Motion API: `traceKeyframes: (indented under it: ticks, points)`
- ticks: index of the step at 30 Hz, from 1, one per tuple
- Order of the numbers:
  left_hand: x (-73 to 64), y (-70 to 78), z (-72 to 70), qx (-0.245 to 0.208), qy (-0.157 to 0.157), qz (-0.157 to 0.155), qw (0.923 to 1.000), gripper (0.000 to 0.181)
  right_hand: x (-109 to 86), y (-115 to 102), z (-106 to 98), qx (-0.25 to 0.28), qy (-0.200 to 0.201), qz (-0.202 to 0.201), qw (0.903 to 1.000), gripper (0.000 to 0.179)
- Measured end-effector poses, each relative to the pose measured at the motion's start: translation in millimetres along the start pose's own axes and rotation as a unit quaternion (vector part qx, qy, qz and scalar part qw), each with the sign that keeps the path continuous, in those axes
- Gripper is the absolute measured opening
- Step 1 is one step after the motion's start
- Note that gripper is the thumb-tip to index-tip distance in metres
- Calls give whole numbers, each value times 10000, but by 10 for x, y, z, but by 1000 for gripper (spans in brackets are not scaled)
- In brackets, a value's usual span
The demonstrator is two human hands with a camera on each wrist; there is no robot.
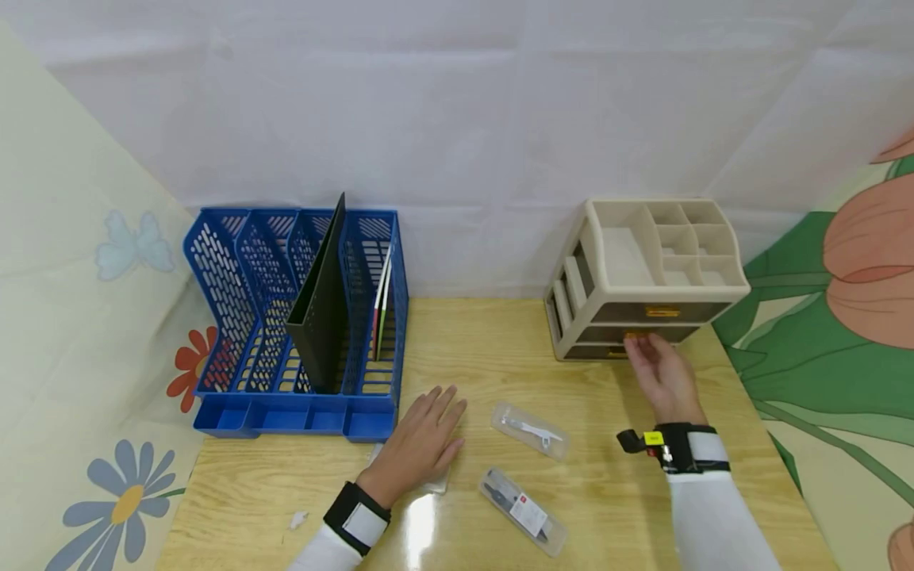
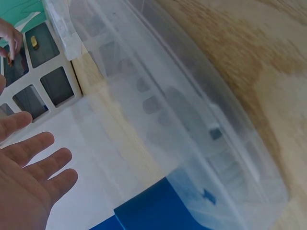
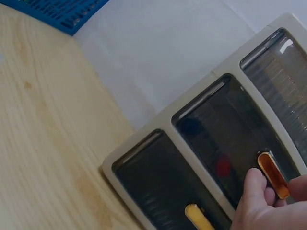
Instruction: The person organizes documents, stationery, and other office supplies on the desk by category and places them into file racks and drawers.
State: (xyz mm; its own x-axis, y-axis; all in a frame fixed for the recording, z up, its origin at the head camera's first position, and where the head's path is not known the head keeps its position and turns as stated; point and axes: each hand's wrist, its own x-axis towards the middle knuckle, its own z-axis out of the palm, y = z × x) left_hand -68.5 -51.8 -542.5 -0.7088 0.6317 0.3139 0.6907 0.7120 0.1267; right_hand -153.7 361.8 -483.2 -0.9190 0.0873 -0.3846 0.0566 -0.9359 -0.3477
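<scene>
My right hand (image 1: 666, 377) is at the front of the beige desktop drawer unit (image 1: 628, 293). Its fingers and thumb pinch the orange handle (image 3: 272, 173) of the middle drawer, whose dark see-through front (image 3: 216, 134) sits flush in the frame. Lower down, the bottom drawer's handle (image 3: 197, 216) is untouched. My left hand (image 1: 417, 444), fingers spread, lies over a clear plastic case (image 1: 437, 482) that it partly hides. Up close in the left wrist view, this clear case (image 2: 192, 110) fills much of the picture, beside the left hand's extended fingers (image 2: 53, 158).
A blue file rack (image 1: 296, 412) stands at the left, holding a black folder (image 1: 321, 317) and thin booklets (image 1: 382, 309). Between the hands lie a clear case with a white compass (image 1: 531, 431) and another with a dark compass (image 1: 524, 511). A white scrap (image 1: 298, 519) lies front left.
</scene>
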Motion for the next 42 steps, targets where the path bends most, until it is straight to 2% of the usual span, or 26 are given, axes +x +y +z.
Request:
traceKeyframes:
  ticks: [2, 4, 6, 8, 11, 13, 15, 19, 24, 27, 34, 42]
  points:
    - [0, -6, -4, -1, 1, 10, 10000, 55, -29, 5, -25, -411, 75, -70, 9991, 8]
    - [-5, -13, -15, -11, 12, 10, 10000, 55, -68, 13, -64, -977, 366, -142, 9944, 13]
    - [-10, -23, -32, -39, 61, 16, 10000, 56, -101, 21, -112, -1593, 821, -176, 9837, 23]
    - [-16, -31, -52, -56, 100, 7, 9999, 56, -110, 24, -168, -1920, 1203, -90, 9739, 37]
    - [-18, -35, -69, -31, 129, 49, 9999, 57, -87, 16, -248, -1837, 1402, 227, 9727, 60]
    - [-18, -41, -70, 63, 88, 105, 9999, 58, -44, 16, -287, -1553, 1287, 514, 9781, 71]
    - [-16, -48, -70, 181, 51, 190, 9996, 58, 16, 22, -316, -1354, 1123, 759, 9815, 73]
    - [-30, -63, -57, 420, -31, 373, 9984, 59, 120, 57, -342, -1201, 864, 979, 9841, 57]
    - [-76, -80, -48, 510, -157, 476, 9974, 61, 150, 98, -345, -935, 888, 909, 9875, 32]
    - [-107, -90, -46, 521, -183, 462, 9974, 61, 140, 112, -361, -847, 887, 748, 9896, 30]
    - [-137, -100, -20, 452, -152, 381, 9981, 59, 77, 111, -412, -1144, 634, 544, 9899, 30]
    - [-149, -114, -12, 442, -93, 199, 9988, 59, -94, 111, -537, -1288, 360, 322, 9905, 15]
